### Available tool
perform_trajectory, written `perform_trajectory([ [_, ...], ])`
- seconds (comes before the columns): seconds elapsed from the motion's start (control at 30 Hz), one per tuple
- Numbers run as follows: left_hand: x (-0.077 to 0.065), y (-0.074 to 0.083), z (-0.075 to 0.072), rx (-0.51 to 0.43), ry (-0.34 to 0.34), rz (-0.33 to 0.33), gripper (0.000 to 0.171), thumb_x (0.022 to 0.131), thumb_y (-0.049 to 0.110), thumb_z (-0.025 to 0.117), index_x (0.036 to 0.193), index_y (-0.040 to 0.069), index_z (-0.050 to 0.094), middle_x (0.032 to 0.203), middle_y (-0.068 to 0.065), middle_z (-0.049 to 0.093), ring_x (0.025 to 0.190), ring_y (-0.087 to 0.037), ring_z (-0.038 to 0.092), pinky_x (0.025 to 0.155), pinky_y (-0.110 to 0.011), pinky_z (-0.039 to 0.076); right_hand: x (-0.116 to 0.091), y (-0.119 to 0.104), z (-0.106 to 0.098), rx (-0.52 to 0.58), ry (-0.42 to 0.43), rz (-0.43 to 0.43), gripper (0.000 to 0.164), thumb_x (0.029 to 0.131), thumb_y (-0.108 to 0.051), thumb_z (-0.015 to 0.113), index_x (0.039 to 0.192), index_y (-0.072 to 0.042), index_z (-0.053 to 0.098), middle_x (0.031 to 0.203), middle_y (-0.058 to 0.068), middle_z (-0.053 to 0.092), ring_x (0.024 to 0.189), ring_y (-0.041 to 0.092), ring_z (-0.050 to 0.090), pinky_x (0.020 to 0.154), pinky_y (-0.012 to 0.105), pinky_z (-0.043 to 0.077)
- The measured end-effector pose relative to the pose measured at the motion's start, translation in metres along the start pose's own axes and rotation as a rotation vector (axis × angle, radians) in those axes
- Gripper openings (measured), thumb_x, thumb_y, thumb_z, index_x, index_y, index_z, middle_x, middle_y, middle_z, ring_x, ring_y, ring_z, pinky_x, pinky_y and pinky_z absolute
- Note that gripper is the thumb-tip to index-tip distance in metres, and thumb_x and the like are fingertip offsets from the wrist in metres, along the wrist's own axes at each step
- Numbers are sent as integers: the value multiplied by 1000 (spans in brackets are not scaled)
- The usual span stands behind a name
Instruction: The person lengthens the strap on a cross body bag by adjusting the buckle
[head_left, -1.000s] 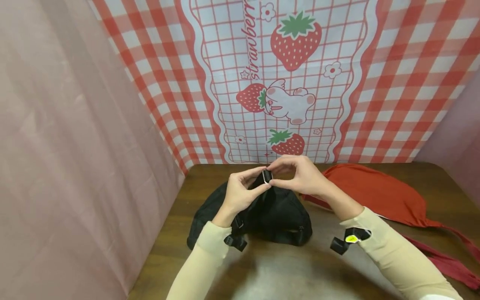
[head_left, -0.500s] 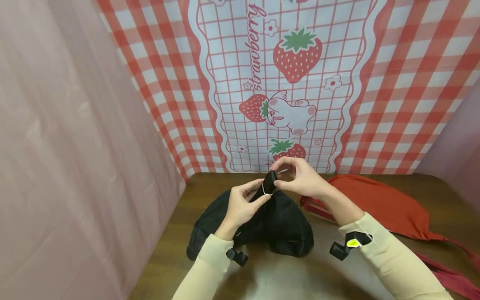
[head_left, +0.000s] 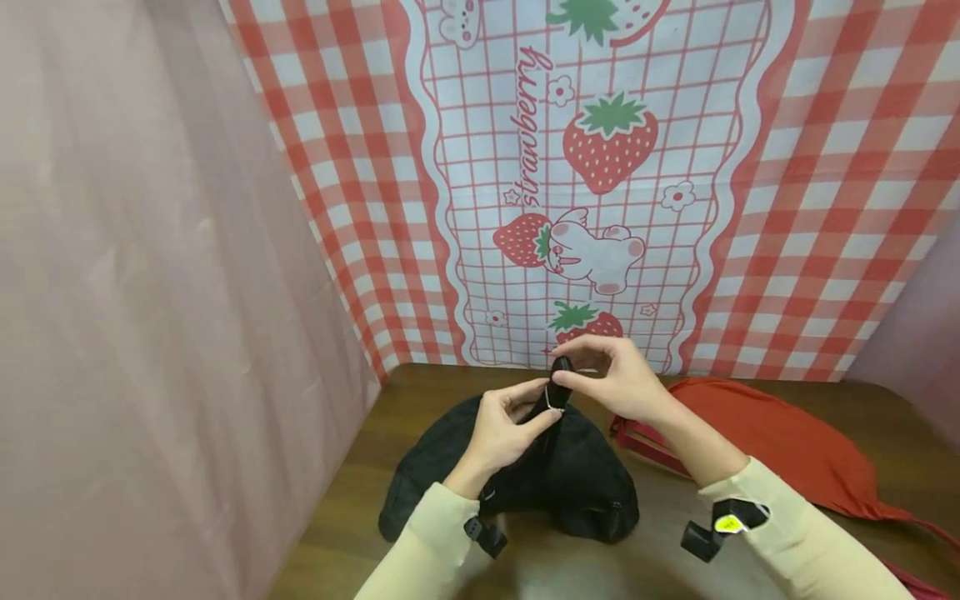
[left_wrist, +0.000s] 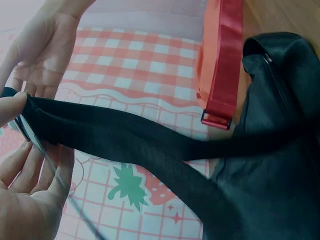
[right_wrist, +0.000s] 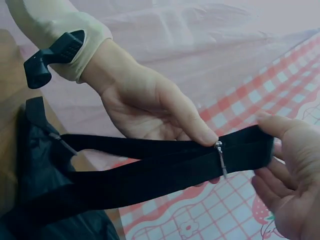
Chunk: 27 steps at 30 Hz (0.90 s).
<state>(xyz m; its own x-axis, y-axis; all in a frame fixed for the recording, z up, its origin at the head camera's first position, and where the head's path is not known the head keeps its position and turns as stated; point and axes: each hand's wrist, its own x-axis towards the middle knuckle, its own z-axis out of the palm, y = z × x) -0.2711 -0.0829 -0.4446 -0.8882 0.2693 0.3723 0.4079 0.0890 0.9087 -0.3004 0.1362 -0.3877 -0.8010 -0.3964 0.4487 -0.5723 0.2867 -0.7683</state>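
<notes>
A black bag (head_left: pixel 435 475) rests on the table, its black strap (right_wrist: pixel 135 185) raised from it. My left hand (head_left: pixel 501 429) pinches the strap at a metal slider buckle (right_wrist: pixel 220 157) between thumb and fingers. Just beyond the buckle, my right hand (head_left: pixel 626 383) pinches the folded end of the strap, which sticks out as a short loop. In the right wrist view the loop lies flat between thumb and fingers of the right hand (right_wrist: pixel 297 175). Two lengths of strap (left_wrist: pixel 115 130) run back to the bag in the left wrist view.
To the right on the wooden table (head_left: pixel 352 475) lies a red-orange bag (head_left: pixel 780 442) with a red strap (left_wrist: pixel 227 55) and its own slider (left_wrist: pixel 216 120). A strawberry-print checked cloth (head_left: pixel 465 150) hangs behind; a pale pink curtain (head_left: pixel 150 275) hangs at left.
The right hand has drawn the strap up through the buckle, so a longer loop stands out beyond it. The left hand keeps its pinch at the buckle. The head view has tilted upward.
</notes>
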Motion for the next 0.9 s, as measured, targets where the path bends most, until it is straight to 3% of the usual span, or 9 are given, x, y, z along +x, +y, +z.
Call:
perform_trajectory([
  [0.1, -5, -3, 2, -2, 7, -16, 43, 97, 10, 78, 138, 1, 70, 133, -19, 74, 129, -32, 69, 111, -34, 56, -6, 3, 4, 61, 77, 1, 34, 98, -13, 79, 130, -8, 72, 127, 12, 72, 104, 0, 71, 89, 18, 60],
  [0.2, -8, -4, 1, 11, 23, -13, 44, 97, 9, 78, 139, 0, 68, 135, -19, 73, 131, -32, 68, 111, -34, 55, -8, 5, 11, 102, 72, 8, 39, 98, -13, 79, 135, -7, 69, 115, 12, 72, 91, -1, 68, 79, 17, 58],
  [0.33, -5, -3, -1, 23, 24, 9, 44, 98, 9, 78, 139, -1, 68, 137, -20, 72, 132, -32, 67, 111, -36, 55, -5, 5, 16, 97, 89, 42, 34, 97, -17, 81, 130, -12, 74, 96, 0, 73, 72, 9, 65, 60, 25, 50],
  [0.5, 4, -3, -4, 25, 24, 29, 43, 98, 10, 77, 139, 0, 69, 132, -21, 74, 127, -32, 71, 109, -34, 57, 0, 2, 14, 119, 190, 39, 31, 98, -18, 80, 126, -7, 76, 97, -7, 74, 73, 12, 64, 63, 22, 51],
  [0.6, 6, -1, -8, -10, 42, 23, 43, 99, 6, 75, 140, -2, 67, 131, -24, 73, 126, -34, 71, 108, -33, 58, -1, 8, 17, 200, 165, 13, 43, 97, -9, 79, 137, 0, 66, 115, 6, 72, 90, 5, 68, 83, 17, 59],
  [0.7, 7, 3, -12, -56, 65, 10, 45, 99, 3, 74, 142, -7, 64, 131, -27, 71, 126, -38, 70, 109, -33, 57, -8, 20, 27, 229, 71, 15, 56, 93, -3, 81, 145, 1, 59, 135, 16, 68, 113, 1, 69, 102, 20, 59],
  [0.8, 8, 4, -13, -79, 73, 2, 45, 99, 2, 73, 142, -8, 62, 132, -28, 71, 127, -39, 69, 110, -34, 57, -16, 31, 38, 172, 2, 21, 59, 89, -7, 87, 143, -2, 63, 135, 19, 71, 112, 4, 73, 98, 23, 61],
  [0.9, 8, 4, -11, -95, 81, -3, 45, 100, 2, 72, 143, -9, 62, 133, -29, 70, 127, -37, 69, 110, -37, 57, -23, 39, 44, 141, 13, 18, 51, 89, -12, 88, 136, -3, 70, 128, 18, 76, 107, 13, 78, 92, 26, 64],
])
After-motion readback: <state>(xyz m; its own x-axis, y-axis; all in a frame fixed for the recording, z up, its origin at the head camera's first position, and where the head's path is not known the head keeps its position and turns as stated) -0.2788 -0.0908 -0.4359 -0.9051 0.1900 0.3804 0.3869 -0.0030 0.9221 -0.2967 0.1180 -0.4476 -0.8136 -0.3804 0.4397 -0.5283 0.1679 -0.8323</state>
